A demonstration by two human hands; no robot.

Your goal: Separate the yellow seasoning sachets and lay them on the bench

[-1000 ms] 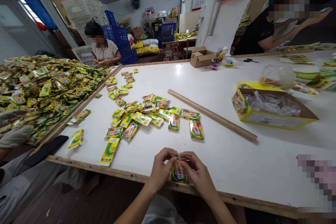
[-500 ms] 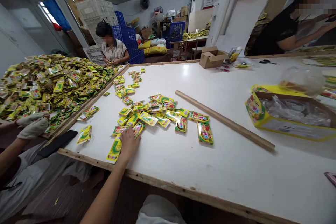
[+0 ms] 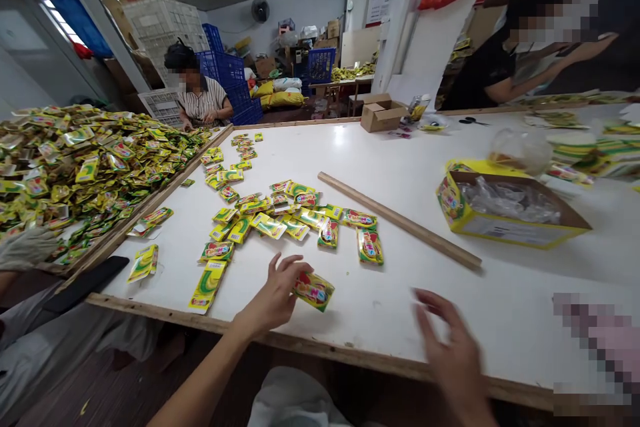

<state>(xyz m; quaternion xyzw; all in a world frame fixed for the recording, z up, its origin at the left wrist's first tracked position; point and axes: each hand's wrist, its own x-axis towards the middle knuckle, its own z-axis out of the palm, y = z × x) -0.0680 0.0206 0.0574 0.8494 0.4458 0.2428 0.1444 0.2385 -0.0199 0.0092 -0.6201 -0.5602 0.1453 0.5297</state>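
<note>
My left hand (image 3: 275, 297) pinches a small green and yellow packet (image 3: 313, 289) just above the white table (image 3: 400, 300), near its front edge. My right hand (image 3: 453, 353) hovers to the right, blurred, with fingers spread and nothing in it. Several similar packets (image 3: 280, 220) lie scattered on the table beyond my left hand.
A wooden stick (image 3: 400, 220) lies diagonally on the table. A yellow open carton (image 3: 505, 213) with clear plastic stands at right. A big heap of packets (image 3: 75, 160) fills the left table. A gloved hand (image 3: 25, 247) and a black phone (image 3: 85, 283) are at left. Two people work farther back.
My left hand has picked a packet from the scatter and drawn it toward the front edge. My right hand, out of view half a second ago, has come in at lower right.
</note>
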